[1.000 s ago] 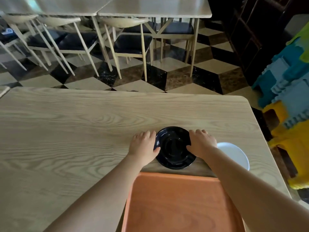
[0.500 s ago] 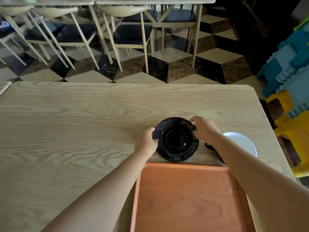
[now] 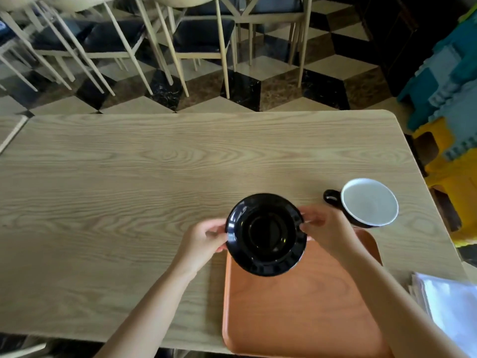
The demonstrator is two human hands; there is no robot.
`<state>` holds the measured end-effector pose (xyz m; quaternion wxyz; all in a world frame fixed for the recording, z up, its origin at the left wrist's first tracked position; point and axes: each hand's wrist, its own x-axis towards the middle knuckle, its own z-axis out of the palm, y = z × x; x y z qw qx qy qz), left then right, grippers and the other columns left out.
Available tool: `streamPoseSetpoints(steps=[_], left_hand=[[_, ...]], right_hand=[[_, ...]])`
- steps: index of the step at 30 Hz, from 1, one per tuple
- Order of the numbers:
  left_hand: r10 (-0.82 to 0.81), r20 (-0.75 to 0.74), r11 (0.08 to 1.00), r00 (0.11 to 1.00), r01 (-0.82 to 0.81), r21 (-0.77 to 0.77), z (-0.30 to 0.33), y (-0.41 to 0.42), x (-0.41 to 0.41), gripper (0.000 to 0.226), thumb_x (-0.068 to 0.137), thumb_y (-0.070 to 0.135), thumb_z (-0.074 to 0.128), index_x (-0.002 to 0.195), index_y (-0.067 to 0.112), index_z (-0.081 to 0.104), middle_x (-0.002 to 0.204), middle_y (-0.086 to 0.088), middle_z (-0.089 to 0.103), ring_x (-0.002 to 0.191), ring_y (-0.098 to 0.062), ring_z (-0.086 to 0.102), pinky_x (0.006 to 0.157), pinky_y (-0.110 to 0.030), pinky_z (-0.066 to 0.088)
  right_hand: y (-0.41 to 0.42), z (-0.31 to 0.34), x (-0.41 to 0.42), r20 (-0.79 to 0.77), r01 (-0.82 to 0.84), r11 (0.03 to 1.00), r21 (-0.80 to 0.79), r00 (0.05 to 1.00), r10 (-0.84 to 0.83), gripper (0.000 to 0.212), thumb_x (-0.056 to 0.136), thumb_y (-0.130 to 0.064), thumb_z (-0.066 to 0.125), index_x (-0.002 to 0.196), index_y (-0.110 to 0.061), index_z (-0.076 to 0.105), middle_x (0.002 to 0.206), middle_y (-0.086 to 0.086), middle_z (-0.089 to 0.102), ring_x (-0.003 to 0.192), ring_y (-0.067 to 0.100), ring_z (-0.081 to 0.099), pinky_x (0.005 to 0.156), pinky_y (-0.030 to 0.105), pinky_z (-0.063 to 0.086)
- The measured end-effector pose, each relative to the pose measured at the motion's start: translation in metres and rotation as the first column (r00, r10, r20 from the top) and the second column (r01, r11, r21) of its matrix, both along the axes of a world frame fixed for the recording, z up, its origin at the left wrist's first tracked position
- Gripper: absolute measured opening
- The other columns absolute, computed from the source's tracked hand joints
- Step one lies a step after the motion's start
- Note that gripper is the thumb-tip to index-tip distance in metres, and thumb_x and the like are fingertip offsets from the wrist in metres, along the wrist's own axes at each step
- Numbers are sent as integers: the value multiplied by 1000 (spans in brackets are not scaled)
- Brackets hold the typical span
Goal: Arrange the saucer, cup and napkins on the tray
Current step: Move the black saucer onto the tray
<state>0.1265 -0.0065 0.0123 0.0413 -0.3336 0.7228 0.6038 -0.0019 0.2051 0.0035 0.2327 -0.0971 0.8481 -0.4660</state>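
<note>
One orange tray (image 3: 296, 306) nearest you on the desk (image 3: 129, 177), one napkin stack (image 3: 449, 308) to its right; your left hand (image 3: 204, 241) and right hand (image 3: 325, 228) both clamp one black saucer (image 3: 265, 235) over the tray's far edge; one cup (image 3: 366, 202) beyond

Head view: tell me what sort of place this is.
Probably a cafe or small restaurant dining room. Rows of matching chairs stand on a checkered tile floor beyond a long wooden table, where both hands carry a black saucer toward an orange serving tray.
</note>
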Motion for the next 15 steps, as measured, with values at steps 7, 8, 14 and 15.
streamPoseSetpoints(steps=[7,8,14,15], left_hand=[[-132,69,980,989,140,-144,-19,11,26,44,76,-3,59,93,37,70,62,2,58,51,-10,61,51,-15,46],[-141,76,973,987,152,-174,-20,11,27,44,75,-3,59,93,37,70,59,5,58,49,-8,61,51,-16,46],[-135,115,952,984,161,-259,-15,13,28,48,75,-1,60,83,46,66,54,18,61,49,-8,65,61,-28,50],[-134,117,948,984,161,-274,-14,14,27,48,75,-2,59,78,45,66,54,17,62,49,-10,66,60,-29,50]], right_hand=[[17,-20,44,56,53,993,105,997,-59,44,67,5,63,78,-37,67,76,-9,71,74,13,68,77,41,56],[16,-20,46,54,54,993,103,997,-59,43,67,5,63,79,-36,67,75,-11,70,74,13,67,77,39,56],[11,-24,51,57,73,990,118,995,-80,38,68,3,63,83,-32,69,77,-4,70,75,15,66,77,36,55],[12,-25,51,55,79,989,123,995,-86,40,68,3,63,81,-34,67,77,-3,70,75,16,66,78,37,55]])
